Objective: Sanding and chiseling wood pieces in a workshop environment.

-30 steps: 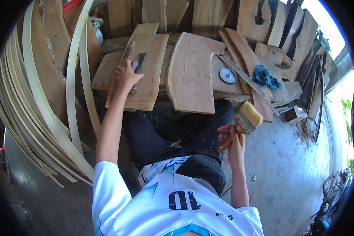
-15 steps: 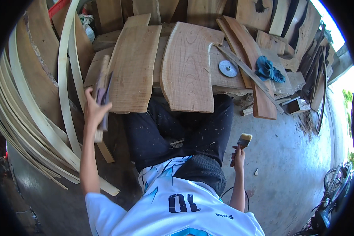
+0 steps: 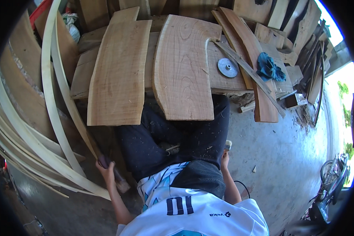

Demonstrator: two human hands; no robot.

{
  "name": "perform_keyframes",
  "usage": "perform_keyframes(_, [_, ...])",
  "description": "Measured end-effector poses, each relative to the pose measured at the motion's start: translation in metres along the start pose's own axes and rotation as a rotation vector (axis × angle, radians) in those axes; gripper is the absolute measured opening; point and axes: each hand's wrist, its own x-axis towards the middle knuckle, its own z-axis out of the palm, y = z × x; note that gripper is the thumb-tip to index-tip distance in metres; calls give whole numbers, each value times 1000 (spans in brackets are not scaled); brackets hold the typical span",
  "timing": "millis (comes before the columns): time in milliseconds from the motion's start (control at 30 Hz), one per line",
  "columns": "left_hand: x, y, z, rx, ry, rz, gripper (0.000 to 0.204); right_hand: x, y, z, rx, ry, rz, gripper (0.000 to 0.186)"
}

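My left hand (image 3: 108, 169) is down beside my left leg, gripping dark-handled tools (image 3: 104, 161) together with a rough wooden piece (image 3: 122, 185). My right hand (image 3: 225, 160) is low by my right thigh, closed on a paintbrush (image 3: 227, 145), mostly hidden. Ahead of me a pale wooden board (image 3: 118, 70) and a board with a curved cutout (image 3: 181, 70) lie side by side on a low bench, overhanging my knees. A round metal disc (image 3: 226, 71) sits right of the cutout, near a crumpled blue cloth (image 3: 266, 65).
Long bent wooden strips (image 3: 47, 145) fill the left side. Reddish planks (image 3: 265, 106) and a narrow slat (image 3: 240, 63) lie at the bench's right. More boards (image 3: 303, 35) lean behind. A bicycle (image 3: 328, 173) and a dark cable (image 3: 244, 188) are at the lower right.
My left hand has lifted the tools off the left board and moved them down beside my leg. My right hand has lowered the brush. The view has shifted.
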Motion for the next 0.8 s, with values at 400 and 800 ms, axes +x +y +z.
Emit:
perform_keyframes(400, [36, -64, 62, 489, -175, 311, 70, 28, -138, -85, -971, -576, -144, 50])
perform_keyframes(800, [88, -160, 81, 798, -172, 522, 52, 329, -377, -185, -494, 297, -255, 74])
